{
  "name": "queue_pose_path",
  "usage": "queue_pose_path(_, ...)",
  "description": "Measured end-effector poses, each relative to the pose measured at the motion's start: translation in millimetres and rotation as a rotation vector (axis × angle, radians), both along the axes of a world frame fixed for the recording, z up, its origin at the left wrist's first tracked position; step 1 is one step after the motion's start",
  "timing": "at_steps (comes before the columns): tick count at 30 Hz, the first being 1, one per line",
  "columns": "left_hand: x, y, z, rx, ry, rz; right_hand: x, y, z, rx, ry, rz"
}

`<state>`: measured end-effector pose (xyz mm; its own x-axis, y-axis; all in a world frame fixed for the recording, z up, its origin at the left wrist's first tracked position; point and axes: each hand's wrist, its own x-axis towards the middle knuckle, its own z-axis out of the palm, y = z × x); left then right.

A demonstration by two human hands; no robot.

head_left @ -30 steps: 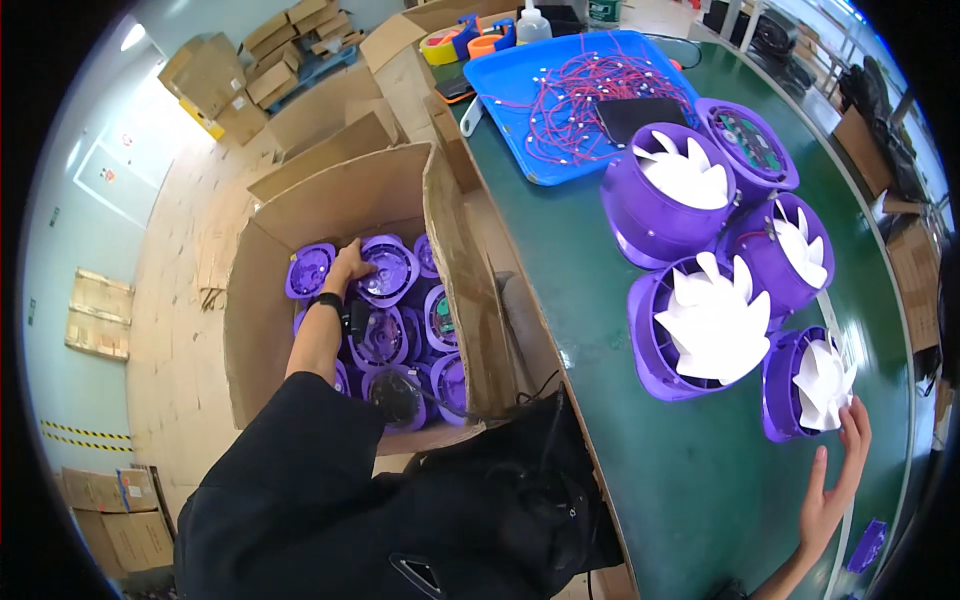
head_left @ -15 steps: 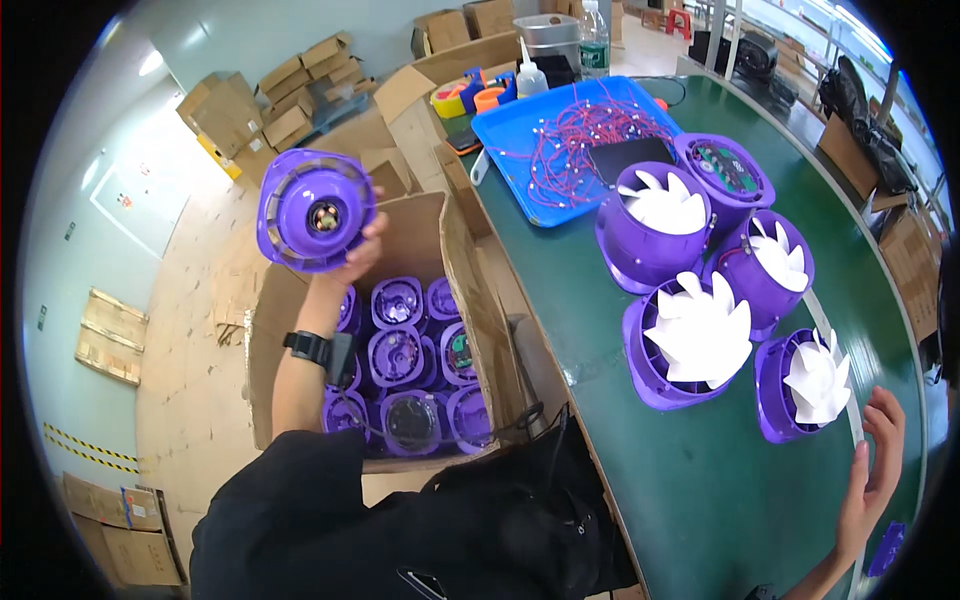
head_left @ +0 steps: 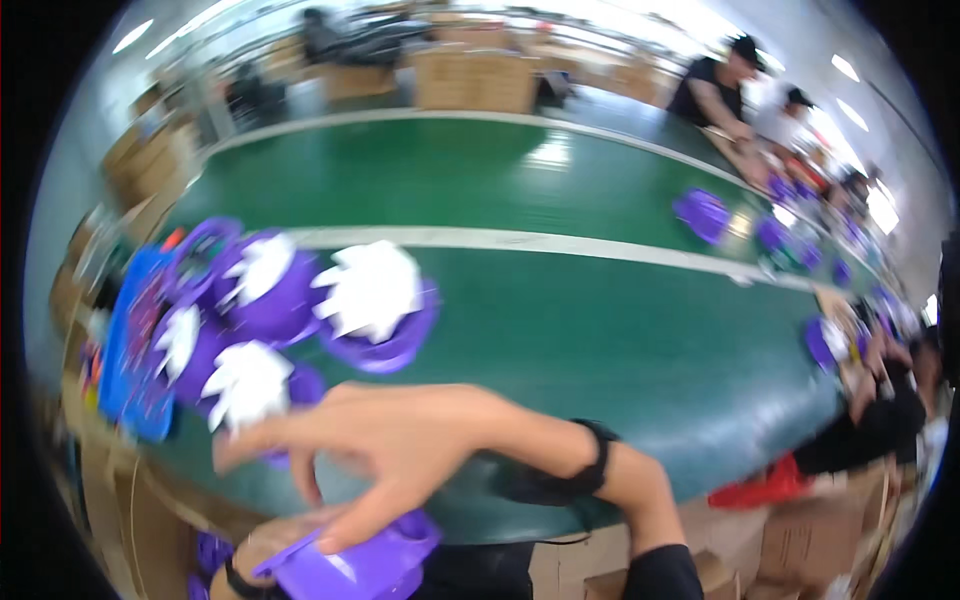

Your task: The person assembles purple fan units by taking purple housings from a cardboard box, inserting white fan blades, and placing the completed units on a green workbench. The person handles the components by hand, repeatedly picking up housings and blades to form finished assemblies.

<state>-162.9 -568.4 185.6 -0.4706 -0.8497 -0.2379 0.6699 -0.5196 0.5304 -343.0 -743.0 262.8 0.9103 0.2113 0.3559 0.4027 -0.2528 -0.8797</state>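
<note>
As I view it from afar, the lot lists as follows. Item one: purple housing (head_left: 360,572), motion-blurred, at the lower edge of my view, by the near edge of the green worktable (head_left: 600,330). Item two: left hand (head_left: 265,548), at the housing's left side and partly behind it; its fingers are mostly hidden, so I cannot tell how they close. Item three: right hand (head_left: 405,435), above the housing, fingers spread, thumb tip overlapping the purple; I cannot tell whether it touches. Item four: white fan wheels (head_left: 372,290), four, each set in a purple casing, grouped on the table's left. Item five: blue tray (head_left: 128,375), beside that group, bearing reddish wires. Item six: co-worker (head_left: 708,95), far right, across the table.
</note>
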Motion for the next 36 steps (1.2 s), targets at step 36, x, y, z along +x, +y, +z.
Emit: queue_pose_path(36,288,547,-195,1.385,-2.079,0.696,-233,-406,-164,0.155,0.449,-1.334)
